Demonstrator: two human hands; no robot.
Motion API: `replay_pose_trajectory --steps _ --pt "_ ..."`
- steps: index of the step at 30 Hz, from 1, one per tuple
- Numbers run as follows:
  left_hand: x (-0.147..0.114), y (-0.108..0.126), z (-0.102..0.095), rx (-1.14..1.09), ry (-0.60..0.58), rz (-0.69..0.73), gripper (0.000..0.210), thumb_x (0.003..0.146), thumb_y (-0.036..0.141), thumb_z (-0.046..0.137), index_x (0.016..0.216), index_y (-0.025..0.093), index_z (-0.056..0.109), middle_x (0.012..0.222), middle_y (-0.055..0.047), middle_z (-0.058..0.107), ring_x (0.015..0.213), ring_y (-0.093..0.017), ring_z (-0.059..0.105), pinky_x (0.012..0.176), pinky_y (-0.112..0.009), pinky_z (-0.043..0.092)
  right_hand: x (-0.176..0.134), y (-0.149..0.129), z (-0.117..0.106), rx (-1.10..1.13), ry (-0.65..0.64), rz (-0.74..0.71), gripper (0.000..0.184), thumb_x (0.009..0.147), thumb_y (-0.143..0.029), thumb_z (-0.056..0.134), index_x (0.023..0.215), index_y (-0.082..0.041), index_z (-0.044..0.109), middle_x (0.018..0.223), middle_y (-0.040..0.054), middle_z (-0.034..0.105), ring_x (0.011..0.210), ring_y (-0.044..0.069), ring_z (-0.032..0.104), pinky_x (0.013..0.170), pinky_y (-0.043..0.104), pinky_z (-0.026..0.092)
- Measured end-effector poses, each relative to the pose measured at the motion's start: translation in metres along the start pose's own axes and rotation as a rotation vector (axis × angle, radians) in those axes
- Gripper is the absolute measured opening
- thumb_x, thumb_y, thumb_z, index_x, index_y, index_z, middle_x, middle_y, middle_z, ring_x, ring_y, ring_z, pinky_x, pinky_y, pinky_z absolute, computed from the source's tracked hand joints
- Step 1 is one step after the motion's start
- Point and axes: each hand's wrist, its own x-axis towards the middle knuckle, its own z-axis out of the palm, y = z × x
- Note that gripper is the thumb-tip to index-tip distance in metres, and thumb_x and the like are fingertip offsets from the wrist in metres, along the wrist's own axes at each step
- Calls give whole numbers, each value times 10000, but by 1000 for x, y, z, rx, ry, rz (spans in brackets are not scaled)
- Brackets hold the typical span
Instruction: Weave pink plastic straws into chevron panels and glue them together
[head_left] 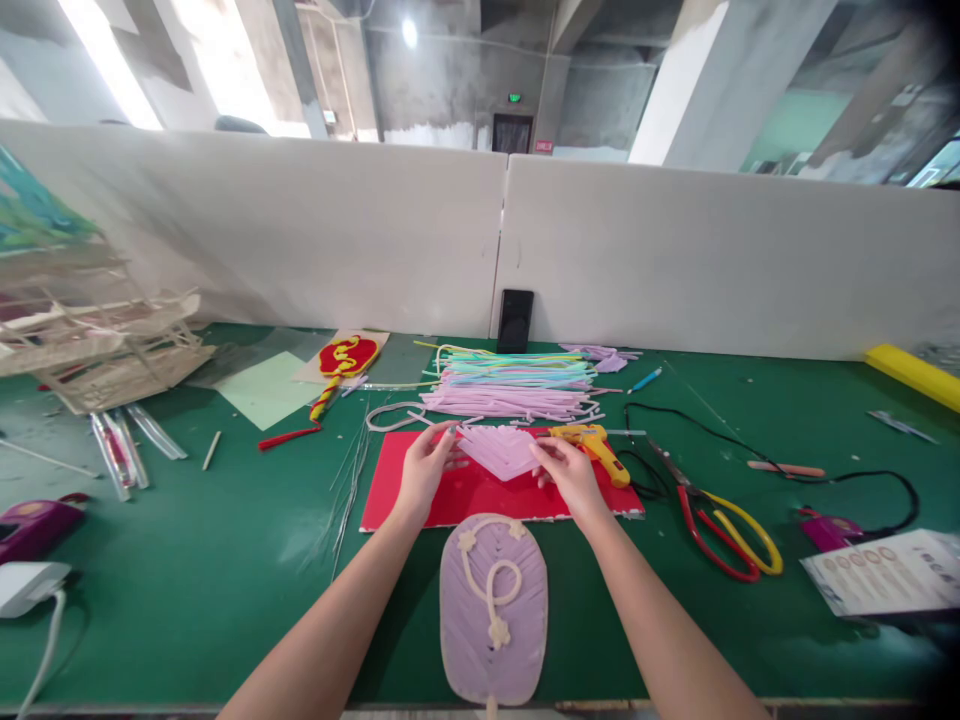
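Note:
Between my hands is a lilac V-shaped piece (501, 455), with strips laid side by side like pipe cleaners. My left hand (429, 462) pinches its left edge, and my right hand (564, 470) grips its right edge with thumb and fingers. Beneath it a red board (472, 505) lies on the table. A yellow glue gun (592, 445) rests at the board's right end, just beyond my right hand. Nearer to me lies a purple fan-shaped piece (491, 600) with cream cord loops and small flowers. Behind my hands is a pile of pastel pipe cleaners (517, 385).
Red-and-yellow scissors (724, 530) lie at right, near a black cord. A dark phone (516, 320) leans on the white partition (337, 230). A red-and-yellow fan (346, 358) and pale green paper (266, 390) are at left. A layered model (112, 350) stands farther left.

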Motion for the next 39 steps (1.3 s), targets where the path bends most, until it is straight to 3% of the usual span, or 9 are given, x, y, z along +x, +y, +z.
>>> replay_pose_trajectory --steps 6,20,27,33,39 --pt "-2 3 1 47 -54 38 414 625 334 696 994 168 608 698 -9 654 673 -159 638 654 -299 556 1 2 -1 4 8 6 392 610 -461 704 817 -142 607 525 -12 574 445 128 558 381 226 461" --pt "2 -3 -1 59 -34 77 315 572 362 728 783 161 608 677 -9 644 704 -170 641 682 -310 549 1 0 -1 12 11 7 394 600 -461 710 817 -146 614 511 -16 582 440 128 561 393 228 466" --pt "2 -5 -2 65 -45 71 317 636 386 682 842 157 610 723 -27 658 724 -177 641 696 -324 548 2 2 -2 2 4 12 402 614 -469 698 833 -142 617 496 -13 583 411 131 551 390 241 459" --pt "4 -10 -1 103 -89 88 435 533 270 761 926 159 614 761 -24 681 703 -155 643 722 -295 524 2 4 -2 7 10 6 411 608 -473 701 833 -141 614 500 -12 583 415 129 551 391 242 467" --pt "5 -14 -1 89 -83 87 425 579 325 728 944 163 586 757 -24 674 721 -174 647 708 -331 540 1 2 -1 10 8 -1 420 590 -483 708 820 -144 615 525 -5 587 446 136 569 391 237 479"
